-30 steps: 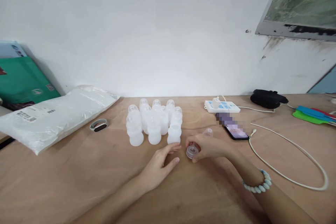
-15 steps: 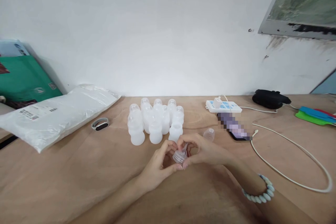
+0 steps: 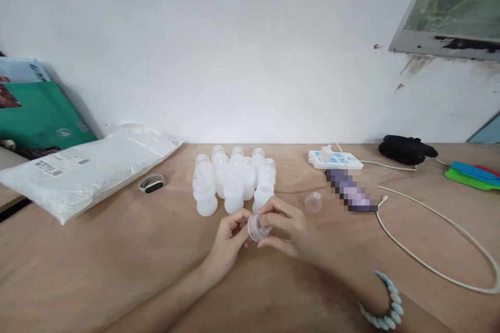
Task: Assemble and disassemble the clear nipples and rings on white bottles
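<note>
A clear baby bottle nipple in its ridged screw ring (image 3: 255, 229) is held between my two hands, just above the table. My left hand (image 3: 230, 237) pinches it from the left with thumb and fingers. On the other side, my right hand (image 3: 287, 226) grips it, its fingertips at the ring's opening. Right behind the hands stands an uncapped white baby bottle (image 3: 264, 193), its lower part partly covered by my right fingers. Several white bottles with clear domed caps (image 3: 233, 192) stand grouped to its left. One loose clear domed cap (image 3: 313, 202) lies right of my hands.
A white plastic parcel (image 3: 97, 166) and a fitness band (image 3: 151, 184) lie on the left. To the right are a power strip (image 3: 347, 160), a phone (image 3: 351, 191), a white cable (image 3: 441, 213), a black case (image 3: 406, 149) and coloured flat pieces (image 3: 472, 174). A wall rises behind.
The nipple and ring have turned in my hands, so the ring's opening now faces more to the right. My right fingers have shifted to that opening. The view has moved slightly.
</note>
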`<state>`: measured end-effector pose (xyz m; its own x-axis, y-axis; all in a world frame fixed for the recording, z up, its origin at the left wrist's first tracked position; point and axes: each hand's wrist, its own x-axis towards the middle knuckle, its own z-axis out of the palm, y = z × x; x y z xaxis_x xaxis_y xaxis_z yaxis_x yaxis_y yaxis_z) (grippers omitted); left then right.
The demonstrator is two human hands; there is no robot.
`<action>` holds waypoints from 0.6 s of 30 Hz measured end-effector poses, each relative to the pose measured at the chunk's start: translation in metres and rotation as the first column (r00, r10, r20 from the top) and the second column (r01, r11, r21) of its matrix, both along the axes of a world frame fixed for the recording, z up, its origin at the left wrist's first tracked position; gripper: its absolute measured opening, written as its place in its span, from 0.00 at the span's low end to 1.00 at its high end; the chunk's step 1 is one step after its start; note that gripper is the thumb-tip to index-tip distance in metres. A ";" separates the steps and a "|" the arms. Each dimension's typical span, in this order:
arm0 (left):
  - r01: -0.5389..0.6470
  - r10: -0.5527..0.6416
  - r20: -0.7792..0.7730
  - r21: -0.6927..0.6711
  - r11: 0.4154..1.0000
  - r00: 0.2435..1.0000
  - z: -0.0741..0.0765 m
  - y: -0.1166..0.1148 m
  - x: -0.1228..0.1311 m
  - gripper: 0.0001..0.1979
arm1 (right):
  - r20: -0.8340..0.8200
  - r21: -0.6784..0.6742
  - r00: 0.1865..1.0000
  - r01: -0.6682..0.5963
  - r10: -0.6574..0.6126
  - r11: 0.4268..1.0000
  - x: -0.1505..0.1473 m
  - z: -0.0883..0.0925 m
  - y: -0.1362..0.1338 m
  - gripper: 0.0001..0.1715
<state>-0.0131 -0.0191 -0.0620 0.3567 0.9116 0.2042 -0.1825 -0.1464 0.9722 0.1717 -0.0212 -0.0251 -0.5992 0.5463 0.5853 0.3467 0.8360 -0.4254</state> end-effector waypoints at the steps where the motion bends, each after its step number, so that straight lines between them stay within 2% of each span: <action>1: 0.004 -0.003 0.015 -0.036 0.999 1.000 0.000 0.002 0.000 0.20 | 0.026 0.015 1.000 0.010 -0.010 1.000 0.000 -0.001 0.000 0.06; 4: 0.043 -0.037 0.052 -0.124 0.991 0.998 -0.003 0.007 -0.002 0.18 | 0.090 0.049 0.995 0.032 -0.037 0.998 0.001 -0.002 0.000 0.07; 9: 0.115 -0.104 0.064 -0.185 0.976 0.992 -0.004 0.011 -0.005 0.11 | 0.127 0.065 0.991 0.032 -0.040 0.997 0.001 -0.002 -0.001 0.08; 18: 0.190 -0.162 0.121 -0.279 0.941 0.979 0.004 0.006 -0.004 0.10 | 0.105 0.023 0.993 0.044 -0.046 0.999 -0.002 -0.002 -0.002 0.10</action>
